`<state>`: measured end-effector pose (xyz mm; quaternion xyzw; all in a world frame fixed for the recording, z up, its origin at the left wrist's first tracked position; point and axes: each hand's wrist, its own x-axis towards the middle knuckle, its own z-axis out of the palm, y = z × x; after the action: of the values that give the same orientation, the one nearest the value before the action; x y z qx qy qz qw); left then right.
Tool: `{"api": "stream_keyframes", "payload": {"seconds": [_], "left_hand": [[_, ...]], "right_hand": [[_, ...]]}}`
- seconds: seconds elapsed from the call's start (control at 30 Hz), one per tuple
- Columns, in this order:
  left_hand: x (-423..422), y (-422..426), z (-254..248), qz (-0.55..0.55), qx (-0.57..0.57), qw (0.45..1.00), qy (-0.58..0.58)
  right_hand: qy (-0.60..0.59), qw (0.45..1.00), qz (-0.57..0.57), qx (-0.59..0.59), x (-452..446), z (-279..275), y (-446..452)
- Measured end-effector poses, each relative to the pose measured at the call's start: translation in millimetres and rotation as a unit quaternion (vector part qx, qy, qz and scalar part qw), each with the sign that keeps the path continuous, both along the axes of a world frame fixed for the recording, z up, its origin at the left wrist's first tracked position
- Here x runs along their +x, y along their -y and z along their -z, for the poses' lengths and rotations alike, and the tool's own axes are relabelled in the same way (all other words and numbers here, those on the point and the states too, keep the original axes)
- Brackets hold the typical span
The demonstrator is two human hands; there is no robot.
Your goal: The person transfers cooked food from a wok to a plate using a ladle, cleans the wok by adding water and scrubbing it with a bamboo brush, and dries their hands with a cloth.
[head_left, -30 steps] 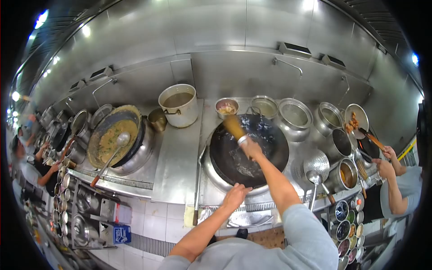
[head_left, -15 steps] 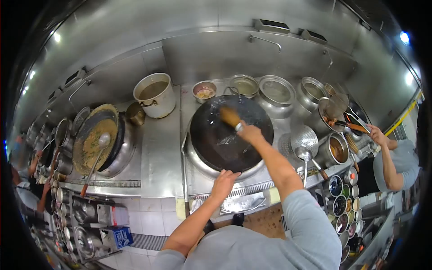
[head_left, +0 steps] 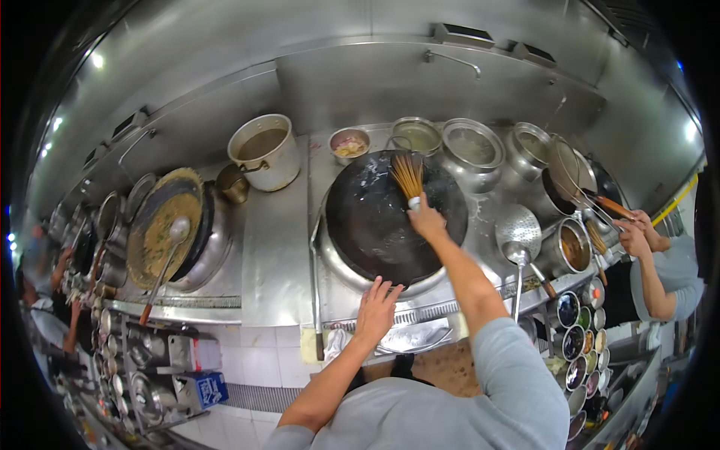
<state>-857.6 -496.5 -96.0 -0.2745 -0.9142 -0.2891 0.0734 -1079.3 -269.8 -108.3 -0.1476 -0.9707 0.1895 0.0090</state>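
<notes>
A bamboo brush is held by its pale handle in my right hand, its bristles spread against the far inner side of a big dark wok. Wet, shiny streaks mark the wok's surface. At the near rim is my left hand, fingers apart, with nothing in it; whether the fingertips touch the rim is hard to tell.
Left of me stand a large pot and a wok of food with a ladle. Behind and right are metal pots and a perforated skimmer. A co-worker's hands hold tools at the right.
The brush has swept across the wok, and its bristles now fan out at the far side. My left hand's fingers have spread at the near rim. The co-worker's hands have come together.
</notes>
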Motion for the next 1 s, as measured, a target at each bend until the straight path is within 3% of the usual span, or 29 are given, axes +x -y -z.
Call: {"api": "stream_keyframes", "payload": {"seconds": [0.03, 0.07, 0.1, 0.17, 0.23, 0.33, 0.4, 0.43, 0.47, 0.5, 0.53, 0.57, 0.63, 0.67, 0.7, 0.77, 0.9, 1.0], "left_hand": [[0.8, 0.1, 1.6, -0.010, -0.009, 1.000, 0.004], [1.5, -1.0, 2.0, -0.012, -0.015, 1.000, 0.005], [1.9, -0.4, 0.2, -0.012, -0.020, 1.000, 0.002], [9.1, 4.3, -8.8, -0.013, -0.039, 0.999, -0.006], [17.2, 13.0, -18.5, -0.020, -0.024, 0.999, -0.024], [40.8, 45.0, -33.4, -0.008, 0.009, 1.000, -0.019], [51.1, 55.2, -41.8, -0.002, 0.027, 0.999, -0.029], [46.9, 52.5, -37.5, 0.010, 0.032, 0.999, -0.026], [38.3, 45.4, -28.7, 0.023, 0.049, 0.998, -0.038], [29.4, 34.1, -26.7, 0.033, 0.067, 0.996, -0.053], [21.1, 21.4, -34.6, 0.041, 0.066, 0.993, -0.092], [13.8, 11.0, -35.0, 0.045, 0.072, 0.992, -0.096], [-5.0, -6.1, -29.1, 0.080, 0.099, 0.992, 0.024], [-11.2, -13.4, -26.7, 0.077, 0.094, 0.993, -0.013], [-16.5, -14.5, -22.8, 0.082, 0.095, 0.992, -0.016], [-28.9, -17.4, -20.8, 0.111, 0.026, 0.993, -0.027], [-26.8, -6.9, -32.5, 0.086, 0.011, 0.995, -0.057], [-14.0, 2.7, -18.8, 0.090, 0.030, 0.993, -0.074]], "right_hand": [[0.024, 0.991, 0.031, -0.131, -2.2, -6.7, 42.4], [0.032, 0.982, 0.021, -0.187, -12.3, 9.0, 69.3], [0.093, 0.962, 0.015, -0.254, 8.4, -39.0, 98.2], [0.113, 0.954, -0.079, -0.266, 23.7, -41.7, 116.3], [0.212, 0.930, -0.203, -0.223, 73.8, -81.8, 105.2], [0.347, 0.867, -0.327, -0.148, 150.8, -130.2, 28.4], [0.215, 0.837, -0.499, -0.066, 128.2, -12.8, -111.8], [0.437, 0.877, -0.192, -0.053, 165.4, -154.3, -85.6], [0.386, 0.908, -0.155, 0.049, 174.7, -191.0, -88.9], [0.226, 0.912, -0.208, 0.271, 168.4, -163.5, -120.8], [0.073, 0.910, -0.175, 0.368, 164.5, -136.6, -145.4], [0.071, 0.909, -0.168, 0.374, 174.4, -147.7, -147.0], [-0.063, 0.960, -0.076, 0.262, 196.7, -176.9, -128.0], [-0.087, 0.973, -0.056, 0.207, 203.6, -164.6, -124.7], [-0.089, 0.973, -0.051, 0.208, 208.2, -141.5, -132.7], [0.034, 0.961, -0.113, 0.251, 213.2, -103.3, -157.4], [-0.024, 0.977, -0.048, 0.208, 235.6, -125.4, -105.7], [-0.059, 0.990, -0.116, 0.046, 230.8, -119.6, -69.1]]}}
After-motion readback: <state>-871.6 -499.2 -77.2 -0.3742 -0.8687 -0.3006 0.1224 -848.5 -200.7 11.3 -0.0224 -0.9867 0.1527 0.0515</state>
